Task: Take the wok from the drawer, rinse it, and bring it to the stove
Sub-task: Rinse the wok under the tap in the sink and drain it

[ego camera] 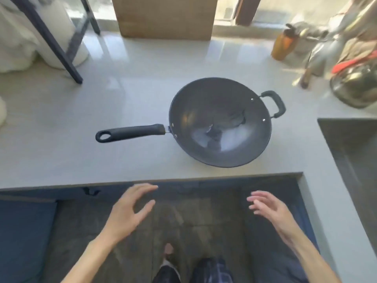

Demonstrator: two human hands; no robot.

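A dark round wok [220,121] rests on the grey countertop [102,94], its long black handle [130,132] pointing left and a small loop handle [275,103] at the right. Its inside reflects light. My left hand [130,209] hovers below the counter's front edge, fingers spread, holding nothing. My right hand [267,209] is level with it to the right, also open and empty. Both hands are well short of the wok. No drawer is seen open.
A dark sink basin [350,152] lies at the right edge. An orange bottle [283,43], utensils and a glass lid [355,86] crowd the back right. A cardboard box [165,15] stands at the back, a dark frame leg [55,43] at the left. Blue cabinet fronts [24,237] lie below.
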